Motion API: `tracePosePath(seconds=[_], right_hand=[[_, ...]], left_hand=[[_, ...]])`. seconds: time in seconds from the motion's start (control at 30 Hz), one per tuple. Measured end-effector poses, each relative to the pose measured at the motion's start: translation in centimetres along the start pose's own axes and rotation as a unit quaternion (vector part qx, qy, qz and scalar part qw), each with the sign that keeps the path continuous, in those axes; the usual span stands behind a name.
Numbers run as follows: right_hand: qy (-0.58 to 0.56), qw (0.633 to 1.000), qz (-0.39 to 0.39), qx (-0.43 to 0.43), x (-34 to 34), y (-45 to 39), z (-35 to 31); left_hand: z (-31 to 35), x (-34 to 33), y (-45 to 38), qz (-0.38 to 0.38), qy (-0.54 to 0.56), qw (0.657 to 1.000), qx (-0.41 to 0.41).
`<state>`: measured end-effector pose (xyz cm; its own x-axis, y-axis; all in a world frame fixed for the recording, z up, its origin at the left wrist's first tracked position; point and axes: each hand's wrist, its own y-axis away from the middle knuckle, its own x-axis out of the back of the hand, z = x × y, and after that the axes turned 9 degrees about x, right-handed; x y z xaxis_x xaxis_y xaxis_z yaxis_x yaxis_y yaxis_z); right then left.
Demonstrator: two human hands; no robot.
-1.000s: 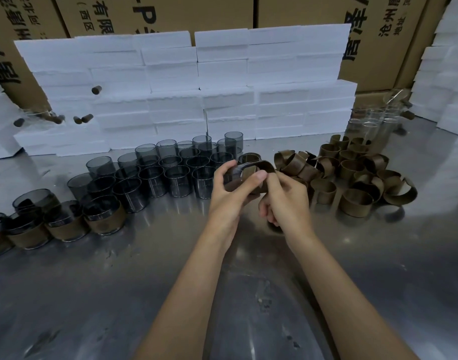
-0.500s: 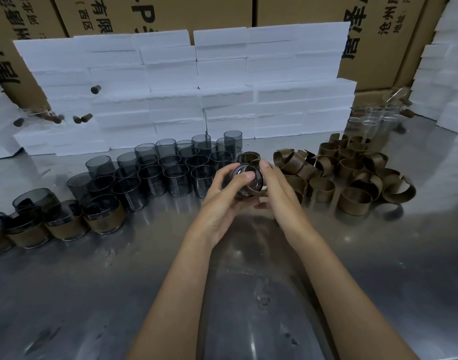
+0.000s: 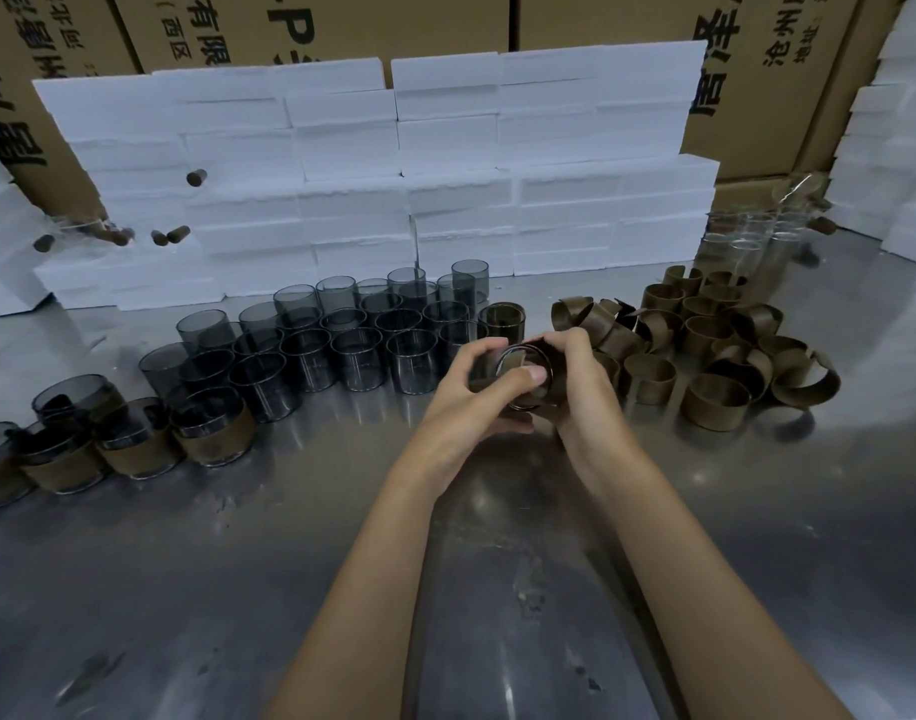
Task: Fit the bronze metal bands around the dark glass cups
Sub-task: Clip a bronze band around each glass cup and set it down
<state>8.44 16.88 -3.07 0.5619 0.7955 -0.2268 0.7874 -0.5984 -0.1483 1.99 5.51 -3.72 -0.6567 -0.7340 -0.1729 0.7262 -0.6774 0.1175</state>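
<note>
Head view: steel table (image 3: 757, 537); loose bronze bands (image 3: 715, 356) right of hands, bare dark cups (image 3: 310, 350) left. Left hand (image 3: 466, 402), right hand (image 3: 583, 392) both grasping cup (image 3: 526, 376) with band between them. Advise: steady cup, ease band evenly, avoid skew.

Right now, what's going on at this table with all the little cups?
A person is fitting bronze bands onto dark glass cups. Both hands, left and right, grip one cup with a band partly round it. Bare cups stand behind, loose bands lie to the right, and banded cups sit on the left.
</note>
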Motion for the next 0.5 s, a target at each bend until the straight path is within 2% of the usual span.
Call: tracePosePath(seconds=[0.1,0.23,0.37,0.5], right_hand=[[-0.002,1.000,-0.003,-0.018,0.31,-0.22,-0.29],[0.059,0.998,0.000,0.024,0.44,-0.03,-0.15],[0.073,0.997,-0.023,0.022,0.25,0.32,-0.03],[0.104,0.993,0.023,0.051,0.03,0.21,0.31]], left_hand=[[0.03,-0.14,0.05,-0.001,-0.025,1.000,0.001],[0.06,-0.14,0.20,-0.024,-0.036,0.999,0.000],[0.31,0.14,0.43,-0.052,-0.027,0.998,0.005],[0.18,0.04,0.56,-0.075,-0.018,0.997,0.012]])
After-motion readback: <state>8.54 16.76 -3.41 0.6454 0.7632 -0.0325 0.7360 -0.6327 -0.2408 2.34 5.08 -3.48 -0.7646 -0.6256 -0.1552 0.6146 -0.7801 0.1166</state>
